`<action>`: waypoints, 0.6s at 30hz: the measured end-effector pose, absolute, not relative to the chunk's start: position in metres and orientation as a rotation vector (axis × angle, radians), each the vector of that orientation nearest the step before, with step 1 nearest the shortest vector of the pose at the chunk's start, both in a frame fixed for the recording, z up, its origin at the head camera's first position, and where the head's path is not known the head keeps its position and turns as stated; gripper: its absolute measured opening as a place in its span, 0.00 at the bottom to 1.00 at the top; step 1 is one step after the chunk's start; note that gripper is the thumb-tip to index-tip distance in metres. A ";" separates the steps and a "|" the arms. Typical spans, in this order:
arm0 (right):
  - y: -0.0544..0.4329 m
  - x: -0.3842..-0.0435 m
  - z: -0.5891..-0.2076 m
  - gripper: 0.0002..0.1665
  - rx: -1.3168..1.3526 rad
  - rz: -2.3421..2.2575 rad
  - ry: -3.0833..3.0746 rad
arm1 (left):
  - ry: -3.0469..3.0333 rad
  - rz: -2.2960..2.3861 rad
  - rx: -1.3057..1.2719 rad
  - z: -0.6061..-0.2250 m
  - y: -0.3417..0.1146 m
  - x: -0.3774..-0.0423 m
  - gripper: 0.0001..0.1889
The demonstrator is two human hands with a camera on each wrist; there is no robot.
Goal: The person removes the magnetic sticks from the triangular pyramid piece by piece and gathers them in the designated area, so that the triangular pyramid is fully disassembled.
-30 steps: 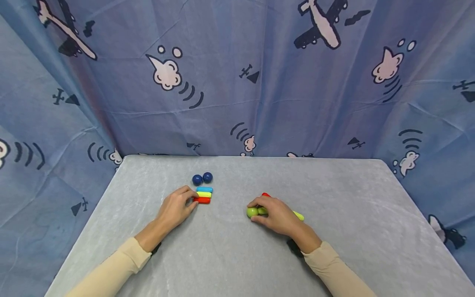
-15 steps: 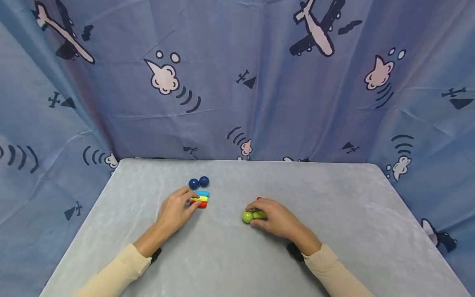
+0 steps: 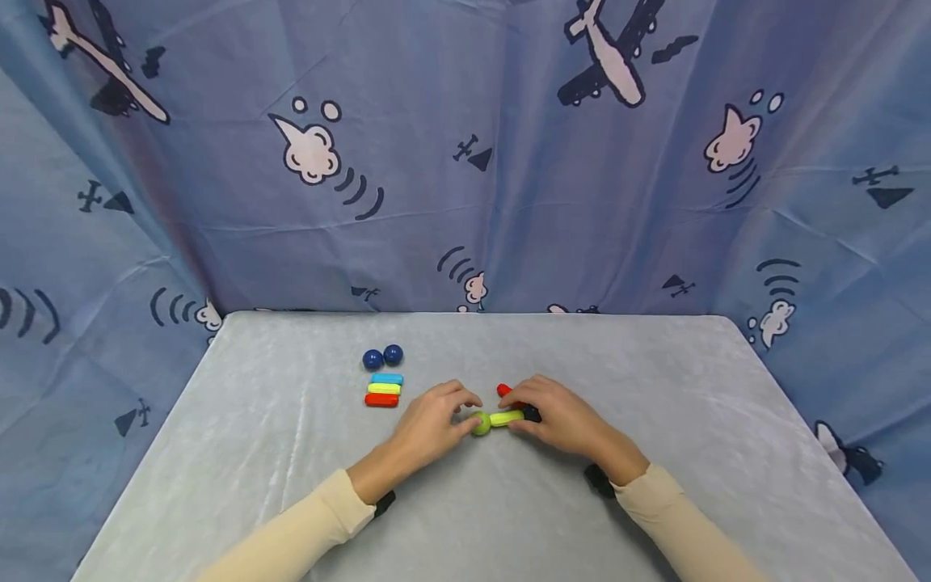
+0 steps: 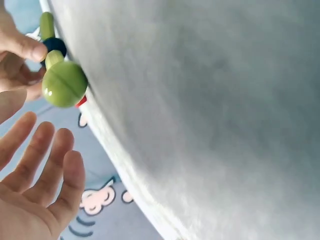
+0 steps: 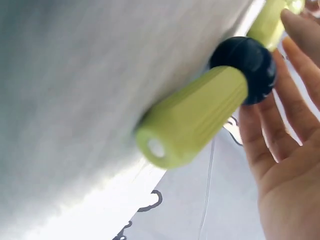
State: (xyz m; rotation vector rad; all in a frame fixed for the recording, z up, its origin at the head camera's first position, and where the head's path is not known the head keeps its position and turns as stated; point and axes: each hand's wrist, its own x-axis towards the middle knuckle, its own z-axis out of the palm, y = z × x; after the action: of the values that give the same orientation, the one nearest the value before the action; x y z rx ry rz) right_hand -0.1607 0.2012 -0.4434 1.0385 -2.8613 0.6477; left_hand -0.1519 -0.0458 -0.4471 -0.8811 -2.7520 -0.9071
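A straight chain of toy rods and balls lies low over the table. It runs from a green ball (image 3: 481, 423) through a yellow-green rod (image 3: 506, 419) and a dark blue ball (image 5: 244, 67) to a second yellow-green rod (image 5: 192, 117). My right hand (image 3: 563, 416) holds this chain around the dark ball, thumb on one side and fingers on the other. Its far rod end is hidden under the palm in the head view. My left hand (image 3: 429, 420) reaches to the green ball (image 4: 65, 84), fingers spread and thumb near it. A red rod (image 3: 504, 390) pokes out behind the right fingers.
Blue, yellow and red rods (image 3: 381, 400) lie stacked side by side on the grey table (image 3: 465, 517), left of my left hand. Behind them sit two dark blue balls (image 3: 373, 360). A blue patterned curtain (image 3: 407, 162) hangs beyond the back edge.
My left hand has left the three rods at the left and moved right to the green ball. The right hand has slid back along the chain, away from the green ball.
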 end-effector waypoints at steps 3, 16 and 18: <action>0.199 -0.167 -0.443 0.15 1.161 0.589 -2.825 | -2.769 -0.870 -0.895 -0.451 -0.042 -0.153 0.11; 0.194 -0.177 -0.442 0.10 1.396 0.519 -2.726 | -2.756 -0.848 -0.914 -0.461 -0.041 -0.151 0.09; 0.194 -0.177 -0.442 0.09 1.369 0.536 -2.755 | -2.762 -0.844 -0.913 -0.461 -0.040 -0.151 0.10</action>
State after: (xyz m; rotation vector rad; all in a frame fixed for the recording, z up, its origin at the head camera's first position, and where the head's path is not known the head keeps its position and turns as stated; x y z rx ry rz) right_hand -0.1771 0.1937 -0.4424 1.3691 -2.7547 0.5359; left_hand -0.1512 -0.0398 -0.4614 -0.9129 -2.7624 -0.8442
